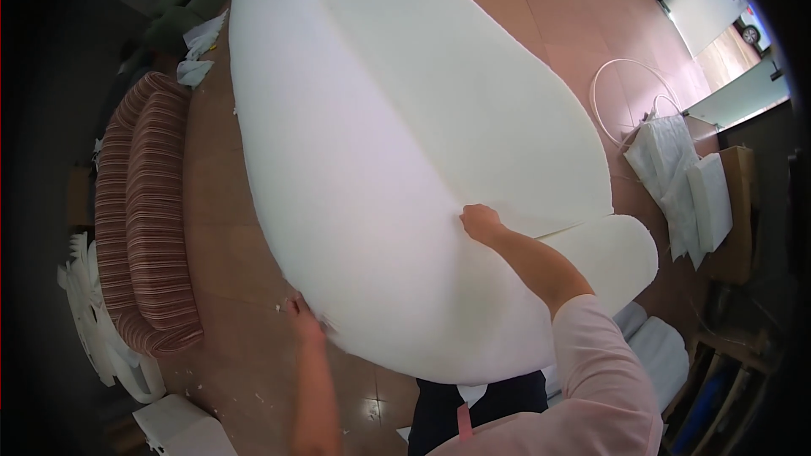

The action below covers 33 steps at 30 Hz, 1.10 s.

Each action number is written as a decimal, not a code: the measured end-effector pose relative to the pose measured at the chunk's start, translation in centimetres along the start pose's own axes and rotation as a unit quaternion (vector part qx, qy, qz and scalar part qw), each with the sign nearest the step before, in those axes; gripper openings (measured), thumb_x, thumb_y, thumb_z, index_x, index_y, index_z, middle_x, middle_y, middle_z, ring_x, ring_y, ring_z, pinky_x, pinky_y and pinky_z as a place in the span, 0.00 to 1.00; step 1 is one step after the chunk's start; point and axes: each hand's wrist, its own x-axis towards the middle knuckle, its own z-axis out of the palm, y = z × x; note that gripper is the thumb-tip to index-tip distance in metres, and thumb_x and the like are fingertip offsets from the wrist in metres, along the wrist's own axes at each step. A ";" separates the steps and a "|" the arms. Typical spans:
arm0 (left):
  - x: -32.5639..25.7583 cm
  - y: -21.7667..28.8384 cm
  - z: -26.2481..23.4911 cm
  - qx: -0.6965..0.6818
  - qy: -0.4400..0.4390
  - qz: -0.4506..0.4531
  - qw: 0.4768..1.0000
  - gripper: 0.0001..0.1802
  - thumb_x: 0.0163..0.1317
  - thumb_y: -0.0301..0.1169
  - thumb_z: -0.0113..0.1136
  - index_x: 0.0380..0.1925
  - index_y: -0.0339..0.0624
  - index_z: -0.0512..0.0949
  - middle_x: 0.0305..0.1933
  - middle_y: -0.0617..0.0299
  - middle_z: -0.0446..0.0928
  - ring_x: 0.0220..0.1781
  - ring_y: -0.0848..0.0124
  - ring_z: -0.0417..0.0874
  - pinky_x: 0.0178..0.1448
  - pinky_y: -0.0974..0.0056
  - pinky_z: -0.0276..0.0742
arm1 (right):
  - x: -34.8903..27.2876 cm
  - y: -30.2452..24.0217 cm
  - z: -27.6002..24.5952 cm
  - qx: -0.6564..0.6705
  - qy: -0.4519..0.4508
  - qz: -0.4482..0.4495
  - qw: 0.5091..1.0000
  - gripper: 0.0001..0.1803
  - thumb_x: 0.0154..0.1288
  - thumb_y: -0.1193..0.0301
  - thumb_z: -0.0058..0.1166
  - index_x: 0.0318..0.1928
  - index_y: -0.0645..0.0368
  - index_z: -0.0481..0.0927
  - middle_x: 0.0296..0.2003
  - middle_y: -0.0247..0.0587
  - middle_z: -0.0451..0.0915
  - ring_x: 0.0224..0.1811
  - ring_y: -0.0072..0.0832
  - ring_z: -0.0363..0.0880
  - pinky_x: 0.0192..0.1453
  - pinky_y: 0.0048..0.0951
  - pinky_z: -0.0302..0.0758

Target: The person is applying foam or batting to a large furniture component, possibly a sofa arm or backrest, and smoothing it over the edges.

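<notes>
A large white padded piece (363,203), long and rounded like a sofa body, fills the middle of the view. A faint crease divides its bulging left side from the flatter right part. My right hand (483,225) rests on it by that crease, fingers curled closed; what they grip, if anything, is hidden. At the lower left edge is my left hand (302,318), blurred by motion, its fingers beside the padding's rim. A rounded white arm-like section (600,257) adjoins the right end, with a narrow gap between.
A striped red-brown sofa (156,219) stands at left. White cut pieces (93,312) lie beyond it, and a white block (182,426) below. At right are a white hose (596,97), white sheeting (663,156) and a brown box (737,211). Grey rolls (659,355) lie behind my right arm.
</notes>
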 end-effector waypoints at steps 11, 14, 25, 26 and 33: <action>-2.8 -3.0 -4.0 0.384 -0.004 0.108 0.917 0.18 0.75 0.38 0.48 0.50 0.31 0.73 0.44 0.54 0.79 0.44 0.64 0.78 0.51 0.60 0.74 | 1.3 1.5 2.3 -0.142 0.012 0.036 0.989 0.11 0.68 0.73 0.44 0.43 0.60 0.80 0.43 0.47 0.85 0.48 0.43 0.84 0.49 0.45 0.81; 3.3 -8.1 -6.7 0.266 0.001 0.089 0.960 0.19 0.72 0.34 0.50 0.58 0.36 0.70 0.53 0.54 0.78 0.52 0.60 0.80 0.57 0.58 0.75 | 4.5 -4.2 9.3 -0.056 -0.071 -0.060 0.994 0.16 0.71 0.67 0.40 0.44 0.60 0.81 0.45 0.50 0.84 0.51 0.44 0.83 0.54 0.46 0.79; -7.0 -9.8 -5.6 -0.165 -0.111 -0.058 0.978 0.33 0.73 0.49 0.43 0.72 0.46 0.58 0.71 0.56 0.66 0.70 0.58 0.69 0.67 0.51 0.72 | 4.5 -3.4 8.7 0.032 -0.140 -0.040 0.989 0.15 0.71 0.61 0.43 0.45 0.57 0.78 0.44 0.51 0.83 0.50 0.49 0.80 0.52 0.48 0.76; -7.9 -11.0 -4.6 -0.152 -0.055 -0.093 0.982 0.30 0.73 0.46 0.45 0.70 0.46 0.62 0.68 0.58 0.69 0.68 0.60 0.71 0.66 0.53 0.73 | 4.1 -3.2 8.6 0.050 -0.131 -0.018 0.990 0.16 0.71 0.61 0.42 0.44 0.57 0.79 0.45 0.52 0.83 0.51 0.49 0.80 0.54 0.48 0.76; -16.1 -17.1 1.0 -0.073 -0.115 -0.342 0.930 0.32 0.73 0.47 0.49 0.69 0.40 0.62 0.65 0.54 0.73 0.62 0.60 0.77 0.64 0.53 0.73 | -6.7 6.3 -2.1 0.206 -0.021 0.020 0.978 0.25 0.75 0.52 0.47 0.51 0.63 0.80 0.36 0.43 0.83 0.41 0.30 0.78 0.49 0.31 0.74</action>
